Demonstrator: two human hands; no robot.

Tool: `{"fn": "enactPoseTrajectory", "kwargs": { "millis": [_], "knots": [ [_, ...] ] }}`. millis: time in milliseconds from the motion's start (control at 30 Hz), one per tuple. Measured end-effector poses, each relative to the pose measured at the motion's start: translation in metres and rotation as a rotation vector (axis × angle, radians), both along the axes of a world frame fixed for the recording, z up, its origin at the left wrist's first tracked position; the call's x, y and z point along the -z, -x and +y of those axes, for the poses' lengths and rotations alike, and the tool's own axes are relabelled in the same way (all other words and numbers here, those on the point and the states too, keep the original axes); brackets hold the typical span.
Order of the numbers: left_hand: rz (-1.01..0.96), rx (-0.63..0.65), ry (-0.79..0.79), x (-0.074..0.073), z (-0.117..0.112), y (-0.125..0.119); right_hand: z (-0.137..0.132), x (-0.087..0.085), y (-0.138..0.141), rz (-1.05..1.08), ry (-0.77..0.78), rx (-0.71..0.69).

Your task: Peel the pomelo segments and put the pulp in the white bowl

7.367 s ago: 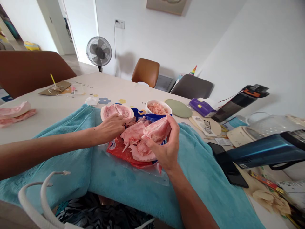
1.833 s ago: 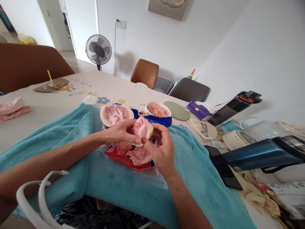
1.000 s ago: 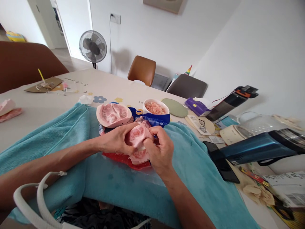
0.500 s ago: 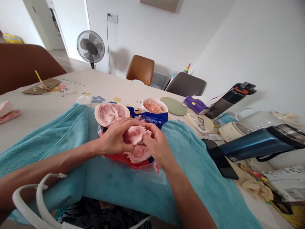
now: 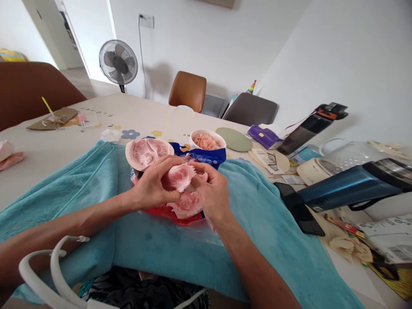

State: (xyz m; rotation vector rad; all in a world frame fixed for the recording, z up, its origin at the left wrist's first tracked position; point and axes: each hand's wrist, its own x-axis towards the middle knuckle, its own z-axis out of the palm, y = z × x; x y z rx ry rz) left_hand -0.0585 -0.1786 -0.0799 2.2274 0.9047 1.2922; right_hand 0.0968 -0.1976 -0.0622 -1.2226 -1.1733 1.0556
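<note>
A pink pomelo piece (image 5: 179, 176) is held between both hands above a red and blue plastic bag (image 5: 167, 212). My left hand (image 5: 151, 185) wraps round its left side. My right hand (image 5: 210, 193) pinches its right edge with curled fingers. Torn pink peel scraps (image 5: 188, 204) lie on the bag under the hands. A half pomelo shell (image 5: 146, 152) sits just behind my left hand. A white bowl of pomelo flesh (image 5: 206, 140) stands behind my right hand.
A teal towel (image 5: 106, 201) covers the near table. At right lie a black phone (image 5: 301, 213), a blue bottle (image 5: 350, 187), glasses (image 5: 272, 159), a purple tissue pack (image 5: 265, 137) and papers. Peel pieces (image 5: 8, 154) lie far left. Chairs and a fan (image 5: 118, 63) stand behind.
Both hands have kept hold of the pomelo piece and turned it a little, with its pink flesh now spread wider. The view has shifted slightly right.
</note>
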Motion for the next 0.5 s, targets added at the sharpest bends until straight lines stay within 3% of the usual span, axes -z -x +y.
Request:
{"fn": "enactPoseTrajectory", "kwargs": {
  "millis": [167, 233, 367, 500],
  "knots": [
    [-0.124, 0.015, 0.253, -0.003, 0.002, 0.002, 0.001, 0.002, 0.001, 0.183, 0.067, -0.026],
    [-0.127, -0.006, 0.281, -0.003, 0.004, 0.002, 0.001, 0.003, 0.002, 0.204, 0.078, -0.02],
    [-0.062, -0.088, 0.099, 0.0, 0.003, 0.001, 0.0, 0.01, 0.009, 0.286, 0.095, 0.003],
    [-0.037, -0.087, -0.12, 0.001, 0.0, 0.0, -0.003, 0.011, 0.016, 0.47, 0.175, -0.184]
  ]
}}
